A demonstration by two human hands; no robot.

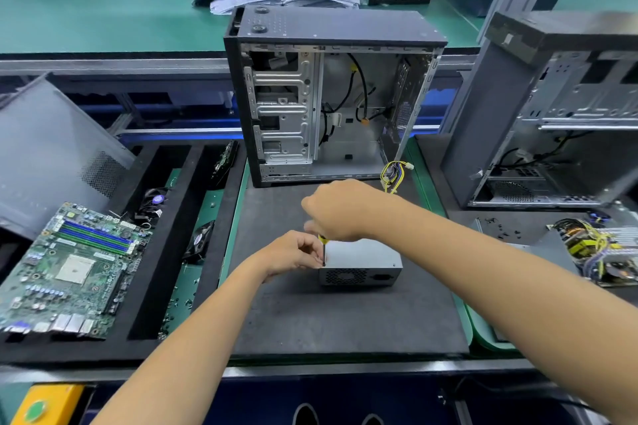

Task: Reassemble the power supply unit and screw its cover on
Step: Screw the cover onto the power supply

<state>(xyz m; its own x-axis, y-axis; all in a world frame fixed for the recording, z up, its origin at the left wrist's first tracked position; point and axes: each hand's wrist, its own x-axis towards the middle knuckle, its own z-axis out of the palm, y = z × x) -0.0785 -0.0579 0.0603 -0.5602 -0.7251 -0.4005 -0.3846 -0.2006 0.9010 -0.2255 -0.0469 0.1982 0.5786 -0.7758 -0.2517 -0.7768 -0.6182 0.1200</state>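
Observation:
The grey metal power supply unit [362, 264] lies on the dark mat [345, 317], its cover on and its vented face toward me. My right hand [340, 212] grips the yellow-and-black handle of a screwdriver [323, 252] held upright, with the tip at the unit's top left corner. Beside the shaft, my left hand [293, 254] pinches near the tip with curled fingers; the screw itself is hidden. A bundle of yellow and black wires [392, 174] shows behind my right hand.
An open black computer case [331, 97] stands behind the mat. A green motherboard [65, 269] and fans lie in the black foam tray [165, 252] at left. Another open case [552, 121] and a bare supply board [600, 252] are at right. Loose screws lie scattered.

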